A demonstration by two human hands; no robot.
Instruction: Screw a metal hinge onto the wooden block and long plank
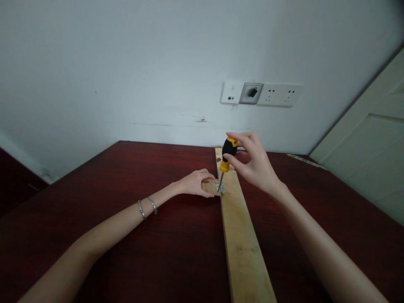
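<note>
My right hand (pixel 252 162) grips a yellow and black screwdriver (pixel 229 150) near its handle, with the shaft pointing down. Its tip meets a small silver metal hinge (pixel 220 187) that lies across a seam between two pieces of wood. Closed around a short wooden block (pixel 211 186), my left hand (pixel 197 183) keeps it against the left edge of a long wooden plank (pixel 241 227). The screw under the tip, if any, is too small to make out.
The plank runs from the near edge to the back of a dark red wooden table (pixel 142 168). Behind stands a white wall with a row of sockets (pixel 277 94). A pale panelled door (pixel 375 139) is at the right, and a thin strip (pixel 306 160) lies at the table's back right.
</note>
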